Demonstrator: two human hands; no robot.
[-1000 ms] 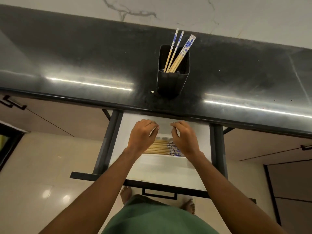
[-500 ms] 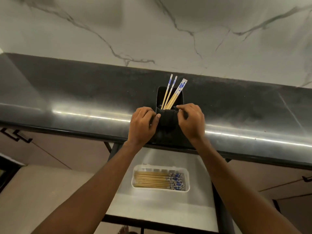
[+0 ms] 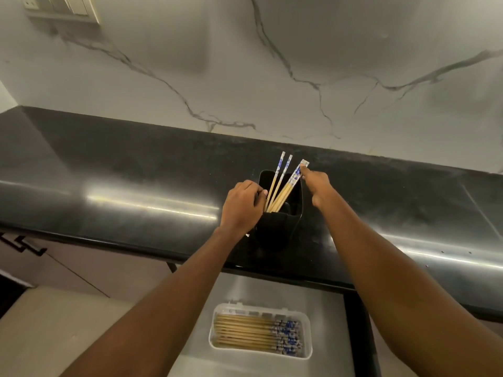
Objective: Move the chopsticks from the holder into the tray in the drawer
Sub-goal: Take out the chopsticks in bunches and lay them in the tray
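A black holder stands on the dark countertop near its front edge. Several wooden chopsticks with blue-and-white tops lean in it. My left hand grips the holder's left rim. My right hand reaches over the right rim, its fingertips pinching the tops of the rightmost chopsticks. Below, in the open drawer, a white tray holds several chopsticks lying flat, their blue ends to the right.
The black countertop runs across the view with a marble wall behind it. A switch plate sits at the top left of the wall. Cabinet fronts with dark handles lie left of the drawer.
My hands rose from the drawer tray to the holder. The left hand now grips the rim, and the right has moved up to the tops of the rightmost chopsticks.
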